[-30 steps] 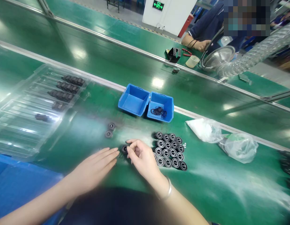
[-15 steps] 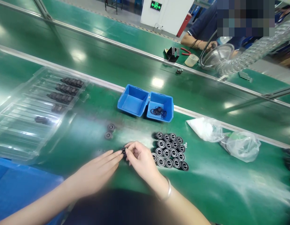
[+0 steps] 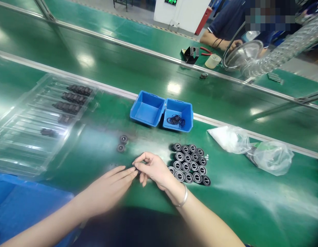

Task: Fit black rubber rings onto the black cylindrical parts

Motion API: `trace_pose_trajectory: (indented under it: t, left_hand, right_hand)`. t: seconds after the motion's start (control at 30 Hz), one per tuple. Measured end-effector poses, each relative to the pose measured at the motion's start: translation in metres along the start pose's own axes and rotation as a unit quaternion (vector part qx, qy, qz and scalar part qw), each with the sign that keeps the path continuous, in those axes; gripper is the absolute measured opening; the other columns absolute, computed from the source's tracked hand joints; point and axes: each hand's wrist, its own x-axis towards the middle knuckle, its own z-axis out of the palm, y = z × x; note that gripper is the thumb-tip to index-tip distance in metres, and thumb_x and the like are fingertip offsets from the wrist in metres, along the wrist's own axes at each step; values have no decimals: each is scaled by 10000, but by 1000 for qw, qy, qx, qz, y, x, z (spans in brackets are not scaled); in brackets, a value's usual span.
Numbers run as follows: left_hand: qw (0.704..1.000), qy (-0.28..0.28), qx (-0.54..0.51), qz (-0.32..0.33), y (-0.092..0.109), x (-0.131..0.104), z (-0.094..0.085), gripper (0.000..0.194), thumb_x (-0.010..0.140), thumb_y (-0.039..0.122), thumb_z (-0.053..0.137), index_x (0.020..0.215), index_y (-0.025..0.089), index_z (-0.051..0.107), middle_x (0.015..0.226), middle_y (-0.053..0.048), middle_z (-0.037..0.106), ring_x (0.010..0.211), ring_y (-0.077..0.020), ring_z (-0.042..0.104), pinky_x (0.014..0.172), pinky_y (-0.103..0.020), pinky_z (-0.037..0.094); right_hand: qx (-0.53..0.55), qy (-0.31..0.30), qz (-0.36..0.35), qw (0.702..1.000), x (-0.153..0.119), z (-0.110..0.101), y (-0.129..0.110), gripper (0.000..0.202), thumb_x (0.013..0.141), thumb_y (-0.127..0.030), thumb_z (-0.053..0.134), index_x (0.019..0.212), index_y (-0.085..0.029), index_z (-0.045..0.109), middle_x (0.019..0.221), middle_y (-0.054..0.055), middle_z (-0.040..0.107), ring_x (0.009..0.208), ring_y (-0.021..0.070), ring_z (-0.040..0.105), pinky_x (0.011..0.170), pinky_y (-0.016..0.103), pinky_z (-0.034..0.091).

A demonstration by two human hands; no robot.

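My left hand [image 3: 107,188] reaches in from the lower left, its fingers long and pressed together around a small black part. My right hand [image 3: 155,169], with a silver bangle at the wrist, pinches thumb and index finger at that same spot. Only a dark sliver of the part shows between the fingertips; the rest is hidden. Right of my hands, several black round parts [image 3: 186,167] with slotted tops stand in rows on the green table. Two similar black round parts [image 3: 120,148] sit beyond my left fingertips.
Two blue bins [image 3: 146,115] stand at the back; the right one holds thin black rings [image 3: 176,120]. A clear tray [image 3: 27,137] with black parts lies left, above a blue crate [image 3: 32,209]. Plastic bags [image 3: 228,139] lie right. Across the bench a co-worker's hand [image 3: 234,44] is near a transparent hose.
My right hand's pinch has shifted slightly left and closed over the black part, which showed more clearly before. My left hand stays close by. The view has tilted slightly.
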Motion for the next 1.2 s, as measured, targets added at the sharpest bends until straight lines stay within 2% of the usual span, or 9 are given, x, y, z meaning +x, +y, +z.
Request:
trace_pose_trajectory:
  t: [0.13,0.33,0.43,0.63,0.73,0.87,0.93,1.07,1.2]
  left_hand:
    - [1000,2,-12,-27,2,3,1,293,935,90,408,1083,113,661,1186,-94,704,1271,-244,536,1198,-480,199]
    - [999,-3,9,-36,13,2,5,359,922,61,353,1108,90,659,1228,-131,678,1243,-251,552,1055,-376,347]
    - [998,0,14,-60,19,0,7,387,947,82,314,1114,96,662,1241,-128,672,1231,-241,556,1029,-353,338]
    - [999,-8,0,-48,15,0,10,322,968,160,381,1112,143,668,1228,-83,684,1285,-248,498,1157,-430,172]
    - [999,-7,0,-45,14,4,9,329,989,182,369,1092,135,678,1226,-82,685,1249,-231,523,1108,-376,249]
    - [999,1,-2,-45,15,8,6,403,1024,190,293,1051,143,692,1212,-58,698,1207,-199,547,1004,-323,325]
    - [999,3,-6,-46,14,9,6,419,1038,208,275,1054,163,691,1206,-31,704,1173,-178,564,991,-312,325]
    - [998,0,-10,-54,14,6,8,377,1042,238,304,1102,201,674,1245,12,687,1143,-150,575,1022,-299,302]
    - [999,13,-5,-43,16,2,11,405,1021,168,272,1133,169,662,1250,-37,680,1200,-156,554,1061,-294,303]
  right_hand:
    - [59,16,-27,998,-3,2,9,362,747,-445,756,889,-138,626,521,-43,597,406,103,578,388,194,484]
    - [125,34,-101,986,-22,7,24,295,864,-376,662,1054,-153,704,639,-7,636,523,73,539,578,223,463]
    - [112,16,-106,988,-27,5,24,289,870,-353,657,1090,-173,711,652,-13,621,563,82,522,644,249,461]
    - [113,-42,-33,992,-20,-2,16,352,869,-403,654,1102,-140,663,670,5,620,585,106,600,480,191,470]
    - [114,-74,-7,991,-13,-3,13,337,861,-401,668,1076,-145,622,734,12,636,556,116,644,371,148,446]
    - [129,-83,1,988,-11,-2,10,361,866,-359,665,1169,-216,532,1067,46,643,491,88,648,309,148,446]
    - [131,-88,10,987,-12,-3,8,342,901,-367,614,1190,-222,503,1151,69,618,516,97,665,320,165,473]
    - [138,-116,21,983,-13,-6,7,320,940,-392,547,1192,-207,477,1230,114,603,580,118,684,358,190,513]
    - [116,-110,2,987,-12,-8,10,354,892,-403,633,1132,-204,465,1137,78,633,520,91,650,359,185,513]
